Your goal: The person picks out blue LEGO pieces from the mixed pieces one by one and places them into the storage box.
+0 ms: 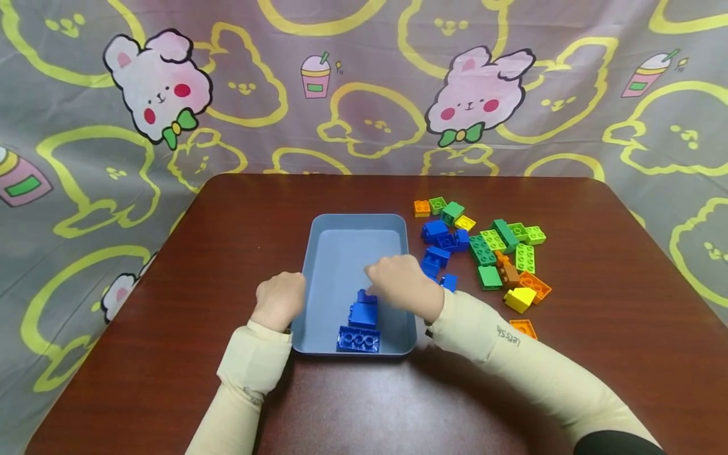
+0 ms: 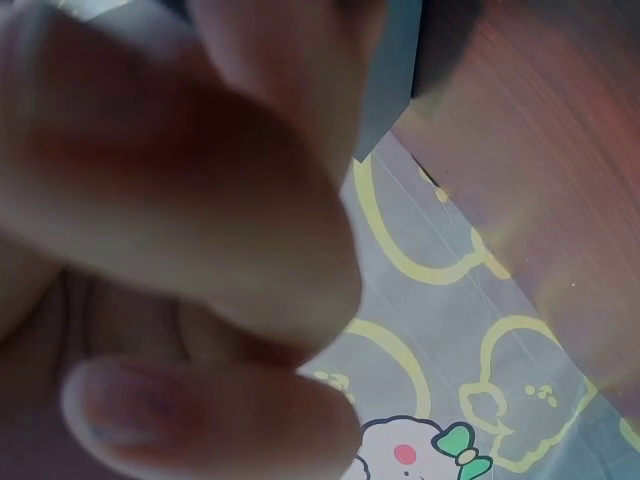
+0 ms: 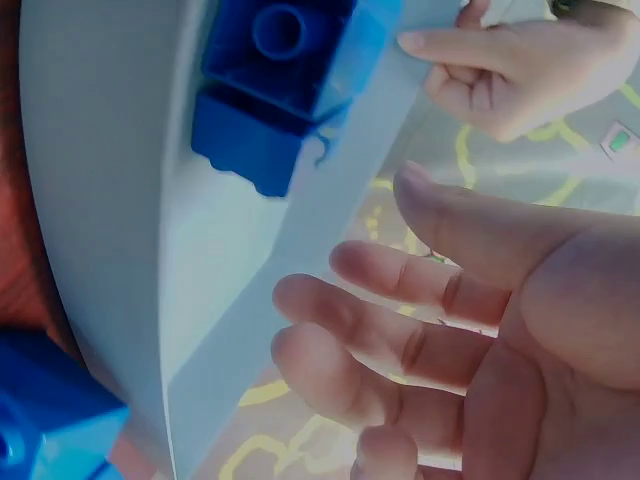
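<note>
Right grip [image 1: 400,284], spread, empty — a low sweep could jostle blocks [image 1: 363,315] at six o'clock in the tray [image 1: 341,259]; left grip [image 1: 280,299] holds tray.

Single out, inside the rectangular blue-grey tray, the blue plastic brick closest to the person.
The long blue brick, its three round tubes showing; the medium blue brick and small blue brick in the tray lie farther away.

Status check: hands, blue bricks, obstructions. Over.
Left hand at left edge of tray; right hand empty above it. At least three blue bricks inside, more on table. Right hand partly blocks head view of tray's right rim.
</note>
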### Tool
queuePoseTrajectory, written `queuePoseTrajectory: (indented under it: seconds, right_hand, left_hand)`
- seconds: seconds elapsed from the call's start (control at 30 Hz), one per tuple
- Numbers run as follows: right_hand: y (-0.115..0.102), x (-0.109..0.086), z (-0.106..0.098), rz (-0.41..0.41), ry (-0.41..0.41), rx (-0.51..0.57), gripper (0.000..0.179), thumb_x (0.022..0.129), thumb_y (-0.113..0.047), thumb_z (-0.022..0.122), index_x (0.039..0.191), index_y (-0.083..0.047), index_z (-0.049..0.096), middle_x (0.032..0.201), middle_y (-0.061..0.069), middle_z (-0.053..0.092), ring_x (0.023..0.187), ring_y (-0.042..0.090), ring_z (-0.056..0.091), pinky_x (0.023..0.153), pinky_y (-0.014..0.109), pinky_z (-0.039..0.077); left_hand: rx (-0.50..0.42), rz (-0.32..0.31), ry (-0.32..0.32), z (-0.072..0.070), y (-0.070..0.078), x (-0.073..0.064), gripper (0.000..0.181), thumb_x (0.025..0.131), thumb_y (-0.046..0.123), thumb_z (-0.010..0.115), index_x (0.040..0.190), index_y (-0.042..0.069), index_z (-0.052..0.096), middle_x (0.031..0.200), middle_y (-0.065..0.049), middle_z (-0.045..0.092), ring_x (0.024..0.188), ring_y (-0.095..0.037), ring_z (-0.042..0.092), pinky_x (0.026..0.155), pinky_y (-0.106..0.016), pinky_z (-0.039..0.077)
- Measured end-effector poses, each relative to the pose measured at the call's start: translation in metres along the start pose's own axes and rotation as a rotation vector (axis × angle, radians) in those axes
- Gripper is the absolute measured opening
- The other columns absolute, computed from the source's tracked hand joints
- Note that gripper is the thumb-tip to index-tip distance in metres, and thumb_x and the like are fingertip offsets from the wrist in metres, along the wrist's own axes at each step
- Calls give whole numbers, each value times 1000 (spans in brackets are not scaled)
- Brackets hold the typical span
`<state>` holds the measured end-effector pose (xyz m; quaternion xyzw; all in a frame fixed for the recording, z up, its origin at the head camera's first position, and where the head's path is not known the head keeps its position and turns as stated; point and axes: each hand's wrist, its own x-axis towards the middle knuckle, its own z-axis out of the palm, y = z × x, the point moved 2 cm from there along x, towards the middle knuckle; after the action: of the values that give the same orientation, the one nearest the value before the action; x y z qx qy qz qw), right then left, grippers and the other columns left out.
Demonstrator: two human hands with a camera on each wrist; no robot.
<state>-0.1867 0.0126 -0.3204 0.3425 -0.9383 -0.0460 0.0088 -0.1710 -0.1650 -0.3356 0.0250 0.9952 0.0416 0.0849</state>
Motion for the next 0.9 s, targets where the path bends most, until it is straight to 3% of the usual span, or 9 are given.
queuePoseTrajectory:
  seconds: [0.47,0.67,0.9]
  right_hand:
    - [43,-26,-15,218,46,165,27,78,-35,67,77,-9,59,50,0,42,43,14,41,37,24,34]
    - [59,-39,-13,252,95,217,26,77,-33,69,80,-8,61,52,-2,44,44,13,42,37,24,34]
    - [75,-54,-4,317,71,267,25,79,-30,68,77,-7,58,51,0,39,47,15,40,39,24,32]
  left_hand:
    - [-6,6,-2,1,0,1,21,85,0,46,75,1,64,72,-15,60,61,-25,58,47,-42,44]
    - [-1,6,-2,0,-1,1,21,85,-1,46,75,2,64,71,-15,59,60,-25,58,47,-42,43]
    - [6,4,-1,1,-1,0,19,84,0,47,76,1,64,74,-16,60,63,-27,59,48,-43,44]
